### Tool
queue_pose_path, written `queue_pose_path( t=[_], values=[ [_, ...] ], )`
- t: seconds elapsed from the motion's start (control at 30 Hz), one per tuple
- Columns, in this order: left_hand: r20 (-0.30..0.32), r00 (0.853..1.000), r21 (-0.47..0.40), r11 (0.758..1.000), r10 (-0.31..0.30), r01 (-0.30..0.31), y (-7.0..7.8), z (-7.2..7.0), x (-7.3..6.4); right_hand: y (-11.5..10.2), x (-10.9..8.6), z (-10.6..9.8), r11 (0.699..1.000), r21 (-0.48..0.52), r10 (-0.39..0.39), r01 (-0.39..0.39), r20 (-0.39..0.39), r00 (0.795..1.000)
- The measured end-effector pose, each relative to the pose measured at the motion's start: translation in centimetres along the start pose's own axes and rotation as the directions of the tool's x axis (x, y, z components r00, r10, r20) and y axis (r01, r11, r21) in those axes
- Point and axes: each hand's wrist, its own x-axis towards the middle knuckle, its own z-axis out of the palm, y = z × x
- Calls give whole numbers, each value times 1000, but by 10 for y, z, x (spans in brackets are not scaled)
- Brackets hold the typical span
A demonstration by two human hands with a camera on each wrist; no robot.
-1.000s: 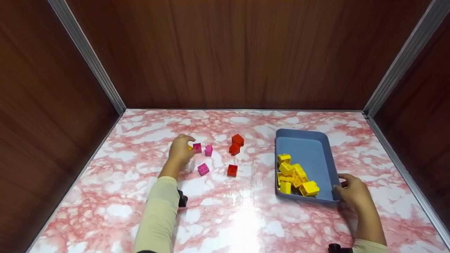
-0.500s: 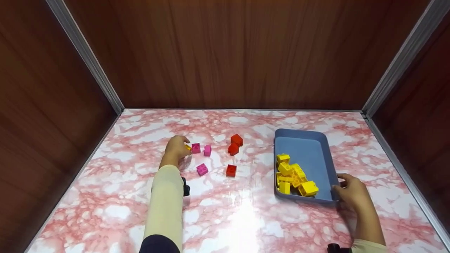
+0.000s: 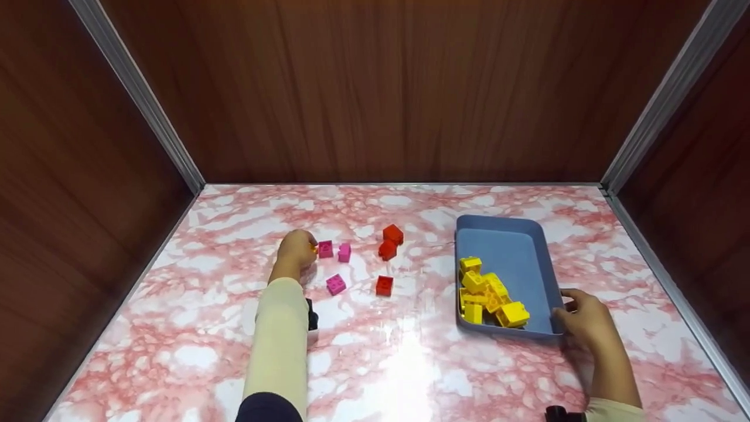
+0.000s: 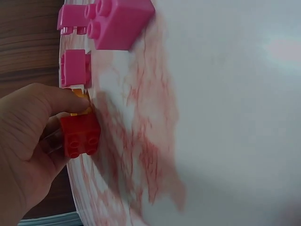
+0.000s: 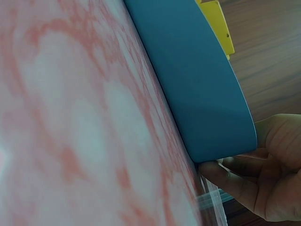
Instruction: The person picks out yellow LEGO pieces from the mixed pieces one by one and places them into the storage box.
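Observation:
In the head view my left hand [image 3: 296,248] is at the left group of toy building bricks. The left wrist view shows its thumb on a yellow-orange brick [image 4: 81,104], pinching it, with the far side partly hidden. Right against that brick is a red brick [image 4: 81,134], with curled fingers behind it; the head view hides it under the hand. Pink bricks [image 3: 325,249] lie just right of the hand. My right hand [image 3: 589,319] grips the near right corner of a blue-grey tray [image 3: 554,275], which holds several yellow bricks [image 3: 492,291] along its left side.
Red bricks [image 3: 384,285] lie on the marbled tabletop [image 3: 193,351] between the left hand and the tray. Another pink brick [image 3: 336,284] is nearer the front. Brown wood-look panels [image 3: 404,94] enclose the back and sides.
The left hand has drawn its fingers in around the yellow-orange brick, its thumb no longer spread toward the pink bricks. The right hand and tray stay in place.

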Motion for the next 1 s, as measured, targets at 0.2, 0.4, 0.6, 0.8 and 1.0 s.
queue_pose_path(
  t=[0.2, 0.4, 0.6, 0.8, 1.0],
  values=[
    [-77, 997, -23, 1000, 6, -8, 0, -6, -3, -1, 0, 1, 1000, -10, -5, 5, -15, 1000],
    [-158, 987, -35, 999, -4, -1, 5, -12, -6, -1, 0, 2, 1000, -19, -1, 0, -14, 1000],
    [-244, 969, -45, 998, 39, -52, 22, -7, -12, -2, 0, 1, 1000, -2, 25, -25, 10, 1000],
    [-260, 962, -76, 991, 85, -108, 47, 6, -21, -2, 0, 2, 1000, 1, 9, -9, 5, 1000],
    [-266, 942, -66, 971, 204, -229, 76, 21, -33, -2, 0, 1, 1000, -3, 1, -1, -4, 1000]
  ],
)
